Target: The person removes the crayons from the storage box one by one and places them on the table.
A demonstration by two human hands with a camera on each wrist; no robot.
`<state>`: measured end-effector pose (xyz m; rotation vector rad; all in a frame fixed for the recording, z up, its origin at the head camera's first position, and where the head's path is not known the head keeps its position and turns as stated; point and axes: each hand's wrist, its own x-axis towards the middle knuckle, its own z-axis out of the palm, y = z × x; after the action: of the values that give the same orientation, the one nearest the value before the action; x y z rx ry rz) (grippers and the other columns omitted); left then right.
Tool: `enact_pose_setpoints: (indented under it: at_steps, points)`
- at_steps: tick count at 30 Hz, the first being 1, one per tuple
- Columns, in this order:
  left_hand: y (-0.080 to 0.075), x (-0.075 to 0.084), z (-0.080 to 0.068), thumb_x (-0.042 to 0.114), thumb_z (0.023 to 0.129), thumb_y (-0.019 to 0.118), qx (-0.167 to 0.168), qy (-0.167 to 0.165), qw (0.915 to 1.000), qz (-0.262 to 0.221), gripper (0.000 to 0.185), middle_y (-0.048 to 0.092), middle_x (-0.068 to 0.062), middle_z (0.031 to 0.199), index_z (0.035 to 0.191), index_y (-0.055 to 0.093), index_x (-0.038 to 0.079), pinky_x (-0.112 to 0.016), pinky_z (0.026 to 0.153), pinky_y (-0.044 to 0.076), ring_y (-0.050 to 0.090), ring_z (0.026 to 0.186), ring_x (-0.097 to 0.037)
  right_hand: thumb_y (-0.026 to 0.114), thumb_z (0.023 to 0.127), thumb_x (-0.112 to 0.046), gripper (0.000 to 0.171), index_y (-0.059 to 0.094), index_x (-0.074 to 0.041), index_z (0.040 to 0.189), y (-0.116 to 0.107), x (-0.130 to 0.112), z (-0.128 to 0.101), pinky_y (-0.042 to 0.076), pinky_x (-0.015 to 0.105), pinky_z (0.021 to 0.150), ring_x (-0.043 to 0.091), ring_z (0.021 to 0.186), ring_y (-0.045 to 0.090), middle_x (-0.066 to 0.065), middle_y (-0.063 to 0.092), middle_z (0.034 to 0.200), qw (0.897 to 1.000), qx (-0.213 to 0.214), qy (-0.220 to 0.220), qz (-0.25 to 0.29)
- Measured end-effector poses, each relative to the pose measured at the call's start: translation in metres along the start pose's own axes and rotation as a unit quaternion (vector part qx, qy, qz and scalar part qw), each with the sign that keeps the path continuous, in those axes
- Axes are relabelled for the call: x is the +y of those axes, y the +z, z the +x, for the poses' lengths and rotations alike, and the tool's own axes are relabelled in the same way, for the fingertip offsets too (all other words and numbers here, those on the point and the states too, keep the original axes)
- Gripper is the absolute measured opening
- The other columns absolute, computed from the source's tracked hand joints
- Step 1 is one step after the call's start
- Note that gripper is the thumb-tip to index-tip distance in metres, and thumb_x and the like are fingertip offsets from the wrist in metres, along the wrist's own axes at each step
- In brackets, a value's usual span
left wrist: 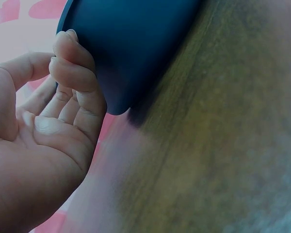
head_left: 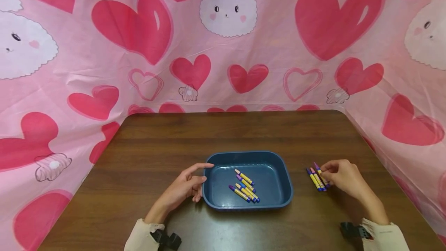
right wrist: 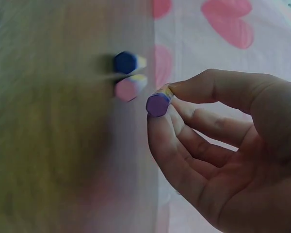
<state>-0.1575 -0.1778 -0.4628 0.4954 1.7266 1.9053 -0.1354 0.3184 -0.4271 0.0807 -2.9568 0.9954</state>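
A dark blue rectangular tray point(head_left: 278, 200) stands on the table. My left hand point(head_left: 182, 187) is at its left side, the index finger reaching over the rim and the thumb at the wall. In the left wrist view, loosely bent fingers point(left wrist: 73, 73) lie against the tray's edge point(left wrist: 136, 53). Off to the right, my right hand point(head_left: 343, 175) pinches a purple crayon point(right wrist: 157, 104) between thumb and index finger. Close beside it lie a dark blue crayon point(right wrist: 125, 63) and a pink crayon point(right wrist: 126, 90), both in yellow wrappers.
Inside the tray, several crayons point(head_left: 245, 189) lie loosely grouped near the middle, among them a peach crayon point(head_left: 244, 177) at the back. The brown wooden table point(head_left: 167, 138) ends at a pink heart-patterned cloth point(head_left: 205, 80) behind and at the sides.
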Motion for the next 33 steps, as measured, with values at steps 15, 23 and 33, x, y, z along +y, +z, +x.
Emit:
enact_pose_setpoints:
  at_steps: [15,23,33]
  points:
    - [0.0003,-0.0001,0.0008,0.019,0.104,0.052,0.004,-0.004,1.0,0.003,0.049,0.059,-0.009,0.067,0.149,0.038,0.005,-0.027,0.052,0.051,0.056,0.052,-0.017,0.072,0.088,-0.01,0.015,0.073,0.004,0.094,0.0067,0.0118,0.0,0.054,0.026,0.057,0.016,0.061,0.068,0.009,0.073,0.079,0.999,-0.023,0.024,0.028]
    - [-0.0005,-0.0006,0.0006,0.02,0.104,0.053,0.009,-0.013,0.9999,0.001,0.048,0.059,-0.008,0.066,0.149,0.041,0.008,-0.027,0.052,0.051,0.056,0.052,-0.017,0.073,0.088,-0.01,0.016,0.073,0.005,0.094,0.0066,0.01,-0.0019,0.054,0.026,0.056,0.016,0.062,0.068,0.008,0.072,0.078,0.999,-0.028,0.036,0.03]
    - [0.0004,-0.0002,0.0009,0.021,0.104,0.054,0.011,-0.013,0.9999,0.001,0.048,0.059,-0.007,0.066,0.148,0.042,0.009,-0.027,0.052,0.051,0.056,0.052,-0.017,0.074,0.087,-0.01,0.013,0.074,0.002,0.092,0.002,0.0048,-0.0045,0.052,0.024,0.056,0.014,0.06,0.067,0.008,0.073,0.078,1.0,0.0,0.022,0.002]
